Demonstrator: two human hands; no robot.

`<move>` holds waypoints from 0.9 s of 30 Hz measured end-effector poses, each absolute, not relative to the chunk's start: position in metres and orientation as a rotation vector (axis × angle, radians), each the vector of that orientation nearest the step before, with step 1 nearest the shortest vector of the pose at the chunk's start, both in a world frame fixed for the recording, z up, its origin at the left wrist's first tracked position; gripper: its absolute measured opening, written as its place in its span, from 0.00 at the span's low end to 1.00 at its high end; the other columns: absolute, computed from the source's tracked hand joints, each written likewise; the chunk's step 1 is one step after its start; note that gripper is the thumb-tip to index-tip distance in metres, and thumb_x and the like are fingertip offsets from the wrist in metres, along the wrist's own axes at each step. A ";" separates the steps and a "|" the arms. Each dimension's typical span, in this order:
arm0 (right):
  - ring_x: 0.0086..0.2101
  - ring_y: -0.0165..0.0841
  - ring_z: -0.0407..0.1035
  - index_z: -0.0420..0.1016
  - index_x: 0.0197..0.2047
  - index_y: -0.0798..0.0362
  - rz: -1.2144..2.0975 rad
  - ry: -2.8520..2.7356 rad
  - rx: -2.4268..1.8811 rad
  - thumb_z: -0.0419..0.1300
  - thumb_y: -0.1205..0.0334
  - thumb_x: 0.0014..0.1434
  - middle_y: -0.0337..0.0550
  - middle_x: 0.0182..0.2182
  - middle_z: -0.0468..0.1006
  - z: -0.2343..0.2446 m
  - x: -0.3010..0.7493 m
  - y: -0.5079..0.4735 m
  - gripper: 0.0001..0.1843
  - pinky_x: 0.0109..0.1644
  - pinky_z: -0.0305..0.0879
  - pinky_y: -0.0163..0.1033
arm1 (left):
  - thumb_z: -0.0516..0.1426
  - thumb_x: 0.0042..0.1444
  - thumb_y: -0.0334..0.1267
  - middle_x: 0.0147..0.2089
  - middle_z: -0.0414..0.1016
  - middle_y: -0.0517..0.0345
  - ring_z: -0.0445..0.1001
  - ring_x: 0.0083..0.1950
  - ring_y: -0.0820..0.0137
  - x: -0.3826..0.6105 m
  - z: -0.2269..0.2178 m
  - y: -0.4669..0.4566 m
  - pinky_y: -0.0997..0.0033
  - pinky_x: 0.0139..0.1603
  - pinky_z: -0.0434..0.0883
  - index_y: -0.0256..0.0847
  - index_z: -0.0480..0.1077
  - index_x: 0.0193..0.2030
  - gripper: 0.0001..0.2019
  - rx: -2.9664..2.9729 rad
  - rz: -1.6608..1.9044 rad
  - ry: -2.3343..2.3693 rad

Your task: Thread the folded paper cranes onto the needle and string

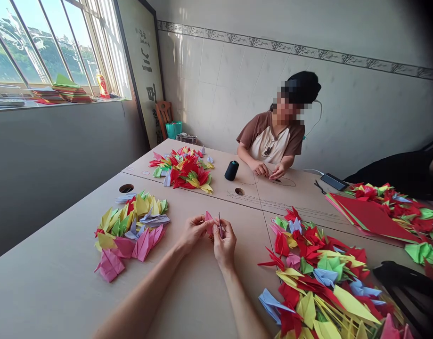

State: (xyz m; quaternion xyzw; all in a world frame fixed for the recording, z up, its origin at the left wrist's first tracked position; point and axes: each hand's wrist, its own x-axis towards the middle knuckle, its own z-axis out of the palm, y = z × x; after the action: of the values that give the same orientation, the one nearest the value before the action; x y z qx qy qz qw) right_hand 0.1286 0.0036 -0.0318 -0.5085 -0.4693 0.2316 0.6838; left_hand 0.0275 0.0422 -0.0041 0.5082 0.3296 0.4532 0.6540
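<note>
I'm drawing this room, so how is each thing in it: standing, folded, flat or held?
Pink paper: folded, pinched in the left hand.
Pointed tool: held in the right hand, tip up.
Black thread spool: standing.
Left paper pile: folded, heaped.
Back paper pile: folded, heaped.
Near right paper pile: folded, heaped.
Large paper sheets: stacked flat.
Phone-like device: lying flat.
Red bottle: upright.

red bottle with pale top (102, 87) on the sill by the metal-barred window (43, 33). brown wooden chair (164, 113), teal bag (174, 129) near it. dark flat rectangular device (334, 181) on the pale desk (43, 282), white cable (312, 171) at one end. white tiled wall (233, 70), dark bamboo-pattern border strip (253, 41).
</note>
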 end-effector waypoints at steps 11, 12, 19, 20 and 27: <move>0.29 0.31 0.72 0.69 0.45 0.56 0.612 -1.040 -1.156 0.56 0.56 0.57 0.47 0.37 0.77 -0.037 0.128 0.004 0.15 0.30 0.69 0.34 | 0.63 0.44 0.49 0.20 0.59 0.66 0.48 0.19 0.82 0.029 -0.007 0.044 0.79 0.19 0.46 0.34 0.69 0.27 0.17 1.053 1.096 0.777; 0.29 0.31 0.72 0.69 0.46 0.56 0.604 -1.055 -1.155 0.56 0.56 0.58 0.47 0.37 0.76 -0.036 0.128 0.003 0.15 0.30 0.69 0.34 | 0.62 0.45 0.49 0.19 0.59 0.66 0.48 0.19 0.82 0.029 -0.005 0.043 0.79 0.19 0.46 0.34 0.69 0.27 0.17 1.059 1.086 0.767; 0.33 0.33 0.73 0.69 0.46 0.55 0.576 -1.101 -1.181 0.54 0.56 0.59 0.48 0.38 0.76 -0.039 0.130 0.003 0.15 0.33 0.70 0.35 | 0.63 0.45 0.47 0.19 0.63 0.65 0.53 0.19 0.82 0.028 -0.002 0.041 0.79 0.19 0.50 0.33 0.70 0.26 0.15 1.085 1.056 0.700; 0.33 0.33 0.73 0.69 0.46 0.55 0.575 -1.104 -1.188 0.55 0.56 0.59 0.48 0.37 0.77 -0.039 0.130 0.003 0.15 0.33 0.70 0.35 | 0.63 0.45 0.46 0.20 0.64 0.64 0.54 0.20 0.81 0.028 -0.004 0.041 0.80 0.19 0.51 0.33 0.70 0.25 0.15 1.078 1.066 0.695; 0.34 0.33 0.73 0.69 0.45 0.55 0.570 -1.127 -1.179 0.55 0.57 0.59 0.47 0.39 0.77 -0.035 0.128 0.000 0.14 0.37 0.70 0.36 | 0.62 0.46 0.46 0.21 0.64 0.63 0.57 0.21 0.80 0.031 -0.009 0.042 0.80 0.20 0.54 0.34 0.70 0.26 0.15 1.073 1.127 0.705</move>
State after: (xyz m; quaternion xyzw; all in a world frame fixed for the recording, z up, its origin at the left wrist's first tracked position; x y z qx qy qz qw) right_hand 0.1285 0.0005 -0.0347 -0.5188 -0.4960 0.2507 0.6497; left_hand 0.0307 0.0416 -0.0094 0.4734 0.3113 0.4975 0.6568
